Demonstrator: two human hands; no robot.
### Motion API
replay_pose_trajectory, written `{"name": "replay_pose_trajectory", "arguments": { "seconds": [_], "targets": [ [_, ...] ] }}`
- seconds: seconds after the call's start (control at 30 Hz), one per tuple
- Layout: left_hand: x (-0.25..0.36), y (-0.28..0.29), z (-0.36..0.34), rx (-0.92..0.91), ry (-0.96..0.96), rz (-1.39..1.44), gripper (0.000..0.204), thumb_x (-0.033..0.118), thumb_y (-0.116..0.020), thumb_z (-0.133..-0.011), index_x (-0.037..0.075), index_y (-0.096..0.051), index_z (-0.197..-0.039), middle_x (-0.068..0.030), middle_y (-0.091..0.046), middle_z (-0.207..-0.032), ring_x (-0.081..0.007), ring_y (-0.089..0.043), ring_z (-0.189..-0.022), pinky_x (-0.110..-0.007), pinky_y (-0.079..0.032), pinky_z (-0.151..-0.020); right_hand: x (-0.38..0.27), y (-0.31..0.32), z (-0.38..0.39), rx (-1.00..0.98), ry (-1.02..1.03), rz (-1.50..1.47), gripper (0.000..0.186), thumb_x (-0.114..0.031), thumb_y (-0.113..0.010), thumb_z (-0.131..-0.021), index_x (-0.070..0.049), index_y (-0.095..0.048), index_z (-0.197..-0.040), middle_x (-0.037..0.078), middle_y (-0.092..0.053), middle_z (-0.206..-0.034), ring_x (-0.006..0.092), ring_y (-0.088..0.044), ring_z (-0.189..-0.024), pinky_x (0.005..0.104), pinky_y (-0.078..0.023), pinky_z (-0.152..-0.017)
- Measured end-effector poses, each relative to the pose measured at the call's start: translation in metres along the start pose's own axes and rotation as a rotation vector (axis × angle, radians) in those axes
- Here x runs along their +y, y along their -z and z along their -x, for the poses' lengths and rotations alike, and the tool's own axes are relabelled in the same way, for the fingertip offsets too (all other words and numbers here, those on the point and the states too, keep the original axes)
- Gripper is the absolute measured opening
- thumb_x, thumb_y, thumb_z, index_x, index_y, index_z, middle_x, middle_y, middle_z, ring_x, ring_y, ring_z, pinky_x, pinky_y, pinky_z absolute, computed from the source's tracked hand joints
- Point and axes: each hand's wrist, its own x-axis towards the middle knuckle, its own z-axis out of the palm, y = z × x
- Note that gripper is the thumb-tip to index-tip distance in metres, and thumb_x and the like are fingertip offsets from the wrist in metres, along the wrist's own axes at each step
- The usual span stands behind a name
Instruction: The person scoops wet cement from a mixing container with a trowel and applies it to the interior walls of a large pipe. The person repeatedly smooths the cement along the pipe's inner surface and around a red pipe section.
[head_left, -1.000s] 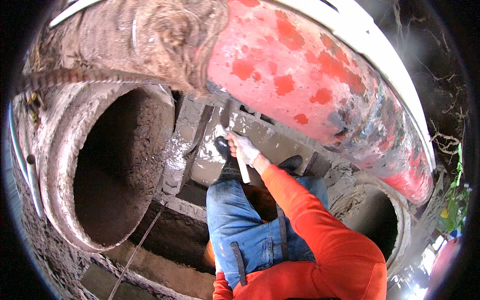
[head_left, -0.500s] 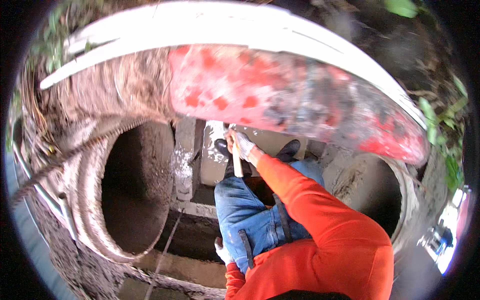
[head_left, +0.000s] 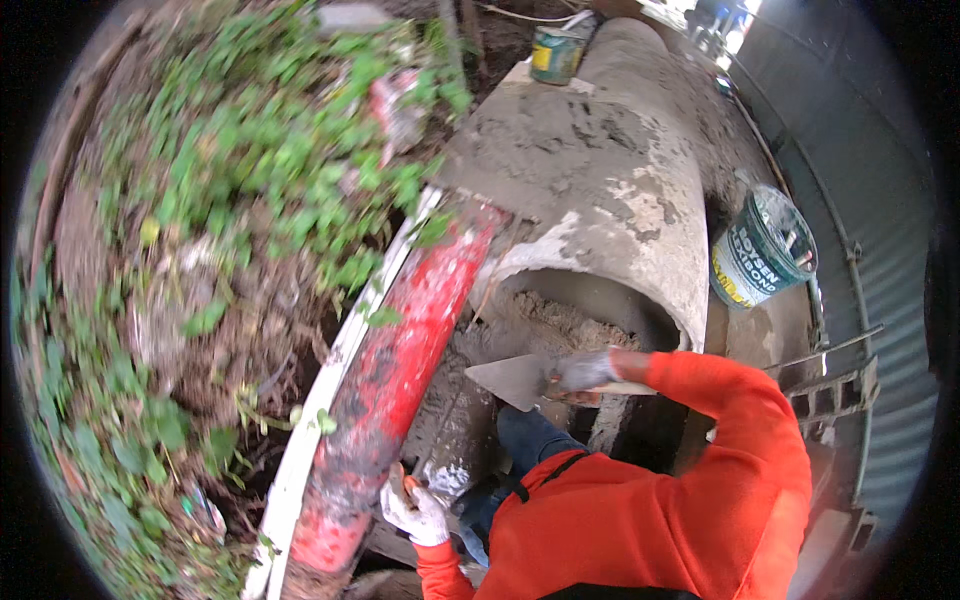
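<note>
My right hand, in a pale glove, grips a pointed steel trowel by its handle, in front of the mouth of a concrete pipe. My left hand, gloved with some fingertips showing, is low beside the red, mottled pipe, its fingers curled; what they hold, if anything, is unclear. A white pipe runs along the red one. Grey, wet cement lies heaped inside the concrete pipe mouth.
Plants cover the soil on the left. A labelled bucket stands right of the pipe; a smaller bucket is on its top. A corrugated metal wall and hollow blocks are at the right.
My view has swung round to the right, toward the concrete pipe. My right hand and trowel have risen to its mouth; my left hand has moved up beside the red pipe.
</note>
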Motion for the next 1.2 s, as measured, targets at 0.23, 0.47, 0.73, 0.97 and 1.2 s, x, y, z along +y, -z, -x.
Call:
{"name": "replay_pose_trajectory", "arguments": {
  "seconds": [0.23, 0.47, 0.73, 0.97, 1.2],
  "targets": [
    [0.068, -0.115, -0.167, -0.108, -0.171, 0.068, 0.042, 0.014, -0.068, -0.099, -0.006, -0.062, -0.135, -0.0250, -0.068, -0.130, -0.0416, -0.064, -0.121, -0.048, -0.047, -0.107, -0.007, 0.108, 0.213, 0.647, 0.645, -0.049, 0.029, -0.027, -0.058, -0.106, -0.003, -0.059, -0.123, 0.011, -0.070, -0.090, 0.0229, -0.074, -0.072, 0.0383, -0.062, -0.064],
    [0.007, -0.197, -0.227, -0.115, -0.104, -0.440, 0.058, 0.026, -0.069, -0.101, -0.003, -0.051, -0.148, -0.0259, -0.060, -0.143, -0.0417, -0.058, -0.131, -0.047, -0.046, -0.110, 0.025, 0.418, 0.253, 1.426, 0.016, 0.266, 0.031, -0.028, -0.064, -0.086, 0.001, -0.074, -0.081, 0.021, -0.070, -0.070, 0.0361, -0.071, -0.062, 0.0447, -0.060, -0.066],
    [0.049, -0.232, -0.212, -0.140, -0.155, -0.583, 0.060, 0.042, -0.071, -0.096, -0.007, -0.060, -0.128, -0.0324, -0.066, -0.122, -0.0475, -0.066, -0.109, -0.055, -0.055, -0.091, 0.075, 0.641, 0.223, 1.083, -0.037, 0.297, 0.020, -0.023, -0.081, -0.067, -0.008, -0.068, -0.064, 0.009, -0.064, -0.061, 0.0273, -0.065, -0.057, 0.0424, -0.051, -0.054],
    [0.069, -0.233, -0.214, -0.216, -0.061, -0.661, 0.053, 0.048, -0.072, -0.091, -0.003, -0.068, -0.104, -0.0273, -0.071, -0.096, -0.0444, -0.071, -0.082, -0.053, -0.056, -0.070, 0.002, 0.625, 0.147, 0.851, 0.203, 0.253, 0.020, -0.025, -0.071, -0.089, -0.007, -0.072, -0.080, 0.006, -0.064, -0.065, 0.0233, -0.065, -0.055, 0.0425, -0.052, -0.049],
    [0.064, -0.222, -0.218, -0.105, -0.235, -0.729, 0.044, 0.042, -0.074, -0.091, 0.000, -0.066, -0.105, -0.0242, -0.070, -0.097, -0.0443, -0.070, -0.082, -0.054, -0.057, -0.068, -0.095, 0.465, 0.127, 0.951, 0.288, -0.360, 0.028, -0.029, -0.064, -0.099, -0.008, -0.061, -0.081, 0.000, -0.054, -0.061, 0.0121, -0.051, -0.044, 0.0297, -0.044, -0.039]
  ]
}}
